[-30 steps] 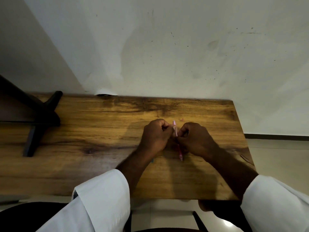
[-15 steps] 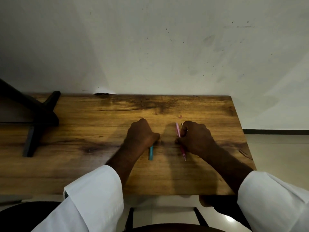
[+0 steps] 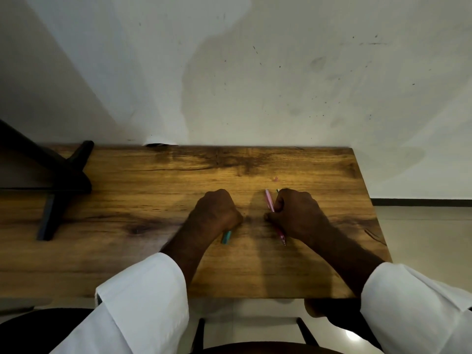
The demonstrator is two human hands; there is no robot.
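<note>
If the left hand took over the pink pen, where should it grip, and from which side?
Probably the bare far end of the pink pen, pinched from its left: that stretch sticks out past the right hand, which covers the middle, and the near end narrows to the tip. The left hand holds a teal piece, though.

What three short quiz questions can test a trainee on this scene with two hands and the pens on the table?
1. True or false: the right hand grips the slim pink plastic pen.
2. What does the left hand hold? A) a short teal plastic tube B) a yellow ruler C) a steel spoon
3. Fill in: both hands are over the brown ____ table.
Key: 1 true; 2 A; 3 wooden.
</note>
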